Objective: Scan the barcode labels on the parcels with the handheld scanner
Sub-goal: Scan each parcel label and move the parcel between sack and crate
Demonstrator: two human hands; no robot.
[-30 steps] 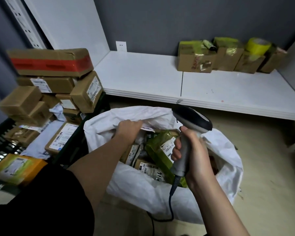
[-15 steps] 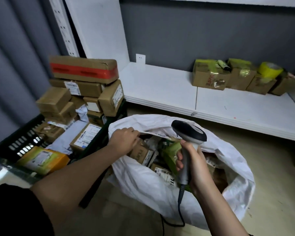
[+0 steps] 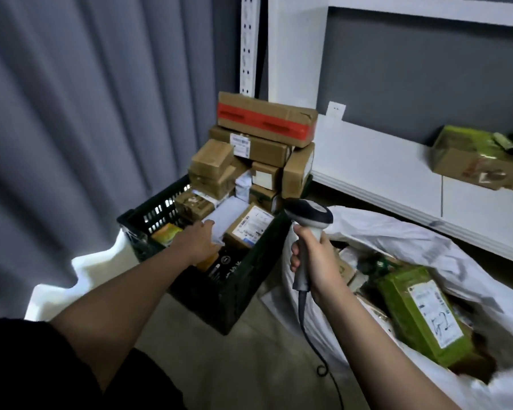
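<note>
My right hand (image 3: 316, 258) grips the grey handheld scanner (image 3: 308, 216) by its handle. The scanner's head sits over the gap between the black crate (image 3: 219, 300) and the white sack (image 3: 397, 235), and its cable hangs down. My left hand (image 3: 200, 244) reaches down into the crate and holds a small brown parcel (image 3: 205, 263) from above; my palm hides most of it. Beside that hand lies a labelled brown box (image 3: 249, 226). A green parcel (image 3: 421, 315) with a white label lies face up in the open sack.
Brown boxes are piled at the crate's far end, topped by one with a red band (image 3: 264, 119). A low white shelf (image 3: 382, 170) runs along the right and carries more boxes (image 3: 471, 164). A grey curtain (image 3: 71, 113) hangs on the left.
My left hand has left the sack and swung left into the crate with a parcel. The view turned left with it. The scanner hand moved little.
</note>
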